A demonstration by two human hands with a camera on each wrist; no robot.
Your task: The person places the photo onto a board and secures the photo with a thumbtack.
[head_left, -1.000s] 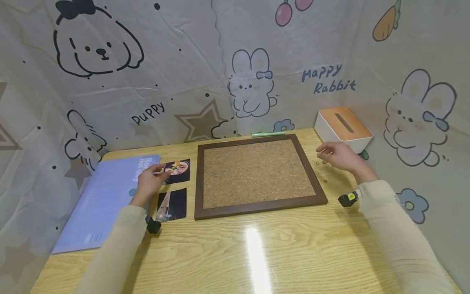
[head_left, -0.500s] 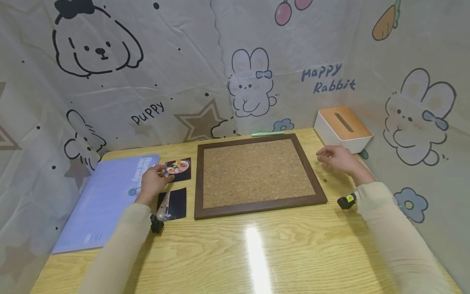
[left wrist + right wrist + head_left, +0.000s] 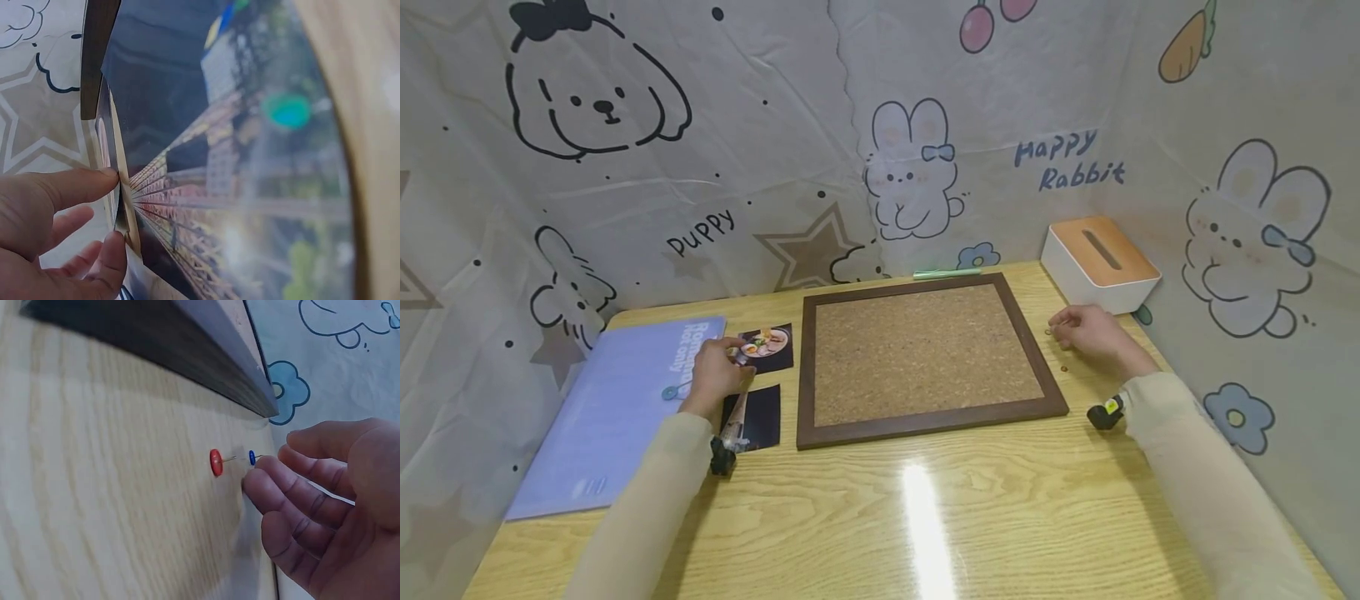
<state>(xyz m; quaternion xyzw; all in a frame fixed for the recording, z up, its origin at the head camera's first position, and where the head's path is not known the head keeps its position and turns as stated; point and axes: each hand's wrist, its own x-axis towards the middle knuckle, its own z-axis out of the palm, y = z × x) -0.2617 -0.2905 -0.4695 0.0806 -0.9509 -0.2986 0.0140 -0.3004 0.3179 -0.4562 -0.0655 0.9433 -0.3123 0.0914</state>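
The food photo lies at the centre left of the frame, and the left hand pinches its left edge. Compared with one second ago, photo and hand have shifted slightly to the right, so I judge that the hold is already firm enough to move it. On the wooden surface, the cork board occupies the middle of the frame. At the left, the purple folder is closed, and its contents I cannot tell. At the right, the tissue box shows a slot; its inside is hidden. The second photo lies just below the first. The right hand, a little lower than before, has loosely bent fingers and seems to hold nothing; the red pin lies near, and the smaller-looking blue pin is just beside its fingertips.
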